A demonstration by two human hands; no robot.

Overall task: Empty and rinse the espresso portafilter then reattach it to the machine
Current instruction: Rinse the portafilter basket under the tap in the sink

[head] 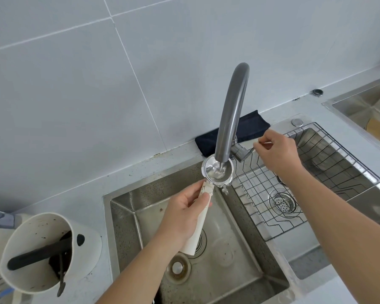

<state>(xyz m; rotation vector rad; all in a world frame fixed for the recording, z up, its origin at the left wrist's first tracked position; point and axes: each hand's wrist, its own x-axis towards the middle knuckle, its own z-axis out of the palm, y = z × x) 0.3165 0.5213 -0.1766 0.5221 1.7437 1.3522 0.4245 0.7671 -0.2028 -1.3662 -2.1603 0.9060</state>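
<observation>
At the far left of the tabletop [92, 187] we see a cream knock box [42, 251] with a dark bar across its mouth and dark grounds inside. Moving right, our left hand [182, 216] has its fingers [198, 195] wrapped tight round the cream handle of the portafilter [217, 170], holding it over the left sink [127, 198]. The metal basket of the portafilter sits directly under the spout of the grey faucet [230, 110], mouth up, and a stream of water runs into it, pooling clear inside; drops hang from its underside. Behind the faucet a dark cloth [250, 125] lies against the tiled wall. Further right, our right hand [279, 154] reaches to the faucet's thin lever [256, 147], with the thumb and forefinger pinched on its end. Beneath that hand a wire rack [294, 205] sits in the right basin, above a round drain strainer [282, 202].
</observation>
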